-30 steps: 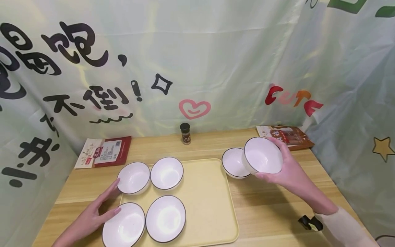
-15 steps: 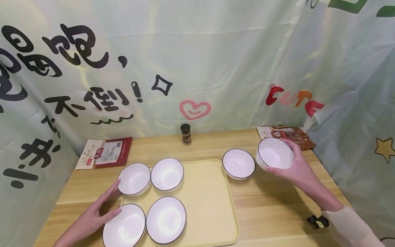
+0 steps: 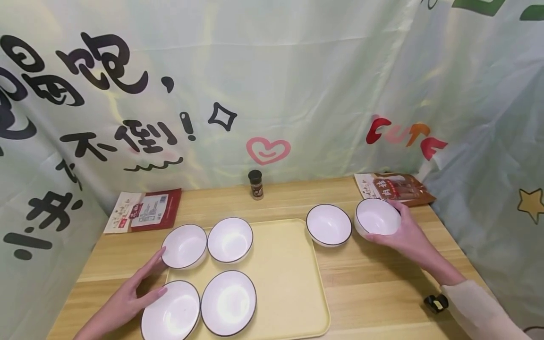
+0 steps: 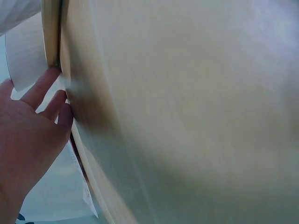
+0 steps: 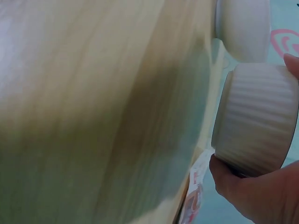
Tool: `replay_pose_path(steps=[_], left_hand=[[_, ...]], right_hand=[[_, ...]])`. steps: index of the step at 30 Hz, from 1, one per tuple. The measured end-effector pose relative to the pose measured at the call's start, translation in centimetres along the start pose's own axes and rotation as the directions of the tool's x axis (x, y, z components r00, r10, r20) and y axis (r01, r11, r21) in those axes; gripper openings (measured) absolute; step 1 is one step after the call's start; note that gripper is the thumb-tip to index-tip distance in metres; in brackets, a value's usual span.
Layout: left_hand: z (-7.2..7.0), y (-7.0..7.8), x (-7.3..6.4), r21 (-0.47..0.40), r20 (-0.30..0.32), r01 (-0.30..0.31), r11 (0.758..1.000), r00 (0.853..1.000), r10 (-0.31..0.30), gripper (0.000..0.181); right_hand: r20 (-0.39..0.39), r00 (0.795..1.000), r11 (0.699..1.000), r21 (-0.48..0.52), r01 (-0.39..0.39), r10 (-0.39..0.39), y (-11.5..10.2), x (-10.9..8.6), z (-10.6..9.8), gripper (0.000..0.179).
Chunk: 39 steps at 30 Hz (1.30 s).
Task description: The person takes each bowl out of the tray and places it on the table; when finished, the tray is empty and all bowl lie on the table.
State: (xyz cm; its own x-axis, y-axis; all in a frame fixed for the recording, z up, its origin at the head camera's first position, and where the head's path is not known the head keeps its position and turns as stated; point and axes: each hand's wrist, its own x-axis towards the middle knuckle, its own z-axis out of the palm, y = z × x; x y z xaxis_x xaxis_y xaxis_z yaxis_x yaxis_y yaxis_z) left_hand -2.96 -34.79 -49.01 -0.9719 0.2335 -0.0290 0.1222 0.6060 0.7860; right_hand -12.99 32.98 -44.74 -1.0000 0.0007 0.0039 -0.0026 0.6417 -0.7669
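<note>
The right hand [image 3: 403, 234] is clamped round a white bowl [image 3: 377, 217] toward the table's [image 3: 374, 302] far right corner; its ribbed wall [image 5: 257, 116] offers grip, the body presumably light, rigid and breakable. The left hand [image 3: 127, 298] spreads beside two bowls [image 3: 184, 246] at the tray's [image 3: 293, 283] left edge.

At lower centre, we see four bowls [image 3: 228, 302] along the left of the tray [image 3: 293, 278], two further bowls [image 3: 329, 225] rightward, a shaker [image 3: 256, 185] behind, and a left packet [image 3: 146, 210] and right packet [image 3: 397, 189] rearward on the desk [image 3: 365, 293].
</note>
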Motion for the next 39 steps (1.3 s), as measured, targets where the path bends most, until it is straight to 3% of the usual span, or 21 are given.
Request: replay_pose_path(steps=[16,26,32,39], left_hand=[[-0.1,0.3,-0.3,-0.005,0.017,0.061,0.998,0.998,-0.061,0.089],[-0.4,0.1,-0.5,-0.01,0.008,0.049,0.999,0.999,-0.049,0.089],[-0.5,0.2,-0.2,0.003,-0.005,0.041,0.999,0.999,-0.041,0.09],[-0.2,0.3,0.0,-0.006,-0.013,-0.03,1.0,0.999,0.03,0.089]], right_hand=[[0.065,0.997,0.998,-0.055,-0.029,0.033,1.1,0.1,1.1,0.13],[0.089,0.996,1.0,-0.027,-0.011,0.013,0.8,0.4,1.5,0.13],[0.12,0.991,0.998,0.009,-0.06,0.059,0.3,0.5,1.2,0.129],[0.019,0.999,0.996,0.077,-0.038,0.037,-1.3,0.3,0.9,0.114]])
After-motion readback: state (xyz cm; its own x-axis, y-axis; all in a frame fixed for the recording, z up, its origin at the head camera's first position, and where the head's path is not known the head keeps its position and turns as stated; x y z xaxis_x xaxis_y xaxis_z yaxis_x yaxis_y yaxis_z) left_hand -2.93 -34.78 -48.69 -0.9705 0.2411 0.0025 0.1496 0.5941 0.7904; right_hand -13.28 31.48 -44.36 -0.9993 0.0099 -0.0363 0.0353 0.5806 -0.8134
